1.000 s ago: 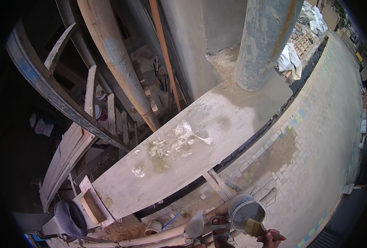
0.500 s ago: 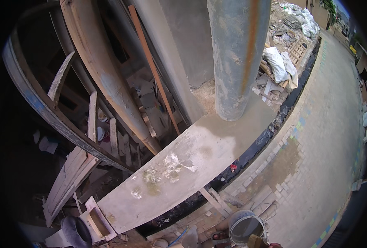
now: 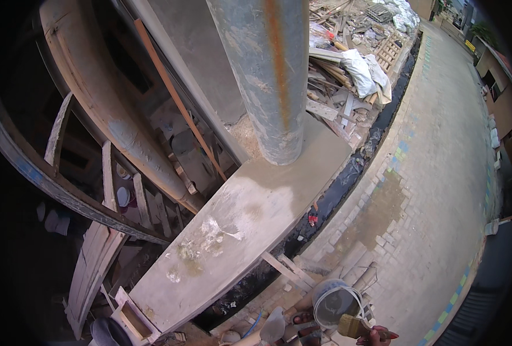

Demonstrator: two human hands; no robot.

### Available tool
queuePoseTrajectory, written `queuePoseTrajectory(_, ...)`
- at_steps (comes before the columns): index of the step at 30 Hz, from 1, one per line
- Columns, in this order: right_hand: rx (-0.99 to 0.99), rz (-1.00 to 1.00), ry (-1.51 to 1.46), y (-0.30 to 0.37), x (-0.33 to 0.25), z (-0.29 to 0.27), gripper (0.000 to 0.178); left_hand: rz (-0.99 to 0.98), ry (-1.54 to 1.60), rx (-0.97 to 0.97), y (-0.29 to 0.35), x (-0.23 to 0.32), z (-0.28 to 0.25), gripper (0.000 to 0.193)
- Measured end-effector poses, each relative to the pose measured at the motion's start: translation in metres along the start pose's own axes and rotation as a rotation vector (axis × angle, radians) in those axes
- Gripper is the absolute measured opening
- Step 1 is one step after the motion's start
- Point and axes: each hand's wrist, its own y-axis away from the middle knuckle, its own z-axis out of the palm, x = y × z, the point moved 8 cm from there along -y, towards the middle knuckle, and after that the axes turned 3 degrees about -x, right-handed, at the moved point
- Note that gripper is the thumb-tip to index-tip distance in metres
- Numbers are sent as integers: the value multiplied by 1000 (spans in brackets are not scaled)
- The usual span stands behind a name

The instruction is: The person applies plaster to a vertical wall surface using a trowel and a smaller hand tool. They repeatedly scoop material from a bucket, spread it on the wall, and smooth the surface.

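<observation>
My right hand [image 3: 376, 336] is closed around the handle of a flat paintbrush [image 3: 353, 327], low in the head view and right of centre. The brush's wide yellowish bristles point left, beside the near rim of a bucket [image 3: 323, 308]. Greyish liquid shows inside the bucket, and a thin wire handle stands over it. A concrete slab [image 3: 227, 254] with a smooth top runs diagonally across the middle. Its surface bears a damp darker patch near the pillar and whitish, greenish stains. My left hand does not show.
A round metal-grey pillar [image 3: 262, 86] rises from the slab's far end. A dark drainage ditch [image 3: 325, 210] runs along its right side, crossed by short planks [image 3: 288, 270]. Paving [image 3: 440, 144] lies beyond. Timber beams [image 3: 100, 104] lean at left; rubble and white sacks [image 3: 360, 72] lie far right.
The view has shifted, so the slab and pillar sit further left. My right hand and the paintbrush have come further into view, higher up from the lower edge.
</observation>
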Motion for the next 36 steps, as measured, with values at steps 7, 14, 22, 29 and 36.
queuePoseTrajectory(7, 6, 59, -21, -6, 16, -8, 29, -10, -16, -19, -3, 6, 13, 27)
queuePoseTrajectory(14, 105, -224, 166, -2, -44, -29, 26, -11, 8, -5, 12, 2, 5, 27)
queuePoseTrajectory(22, -10, -347, 137, -39, -8, -5, 28, -2, 77, 4, 59, -17, -13, 27)
queuePoseTrajectory(29, -34, -559, 76, 13, -214, 53, 24, -44, 162, 35, 106, -115, -40, 27)
queuePoseTrajectory(36, -467, -1130, 583, 57, -407, 227, 13, 53, 97, 168, 127, -147, -91, 28)
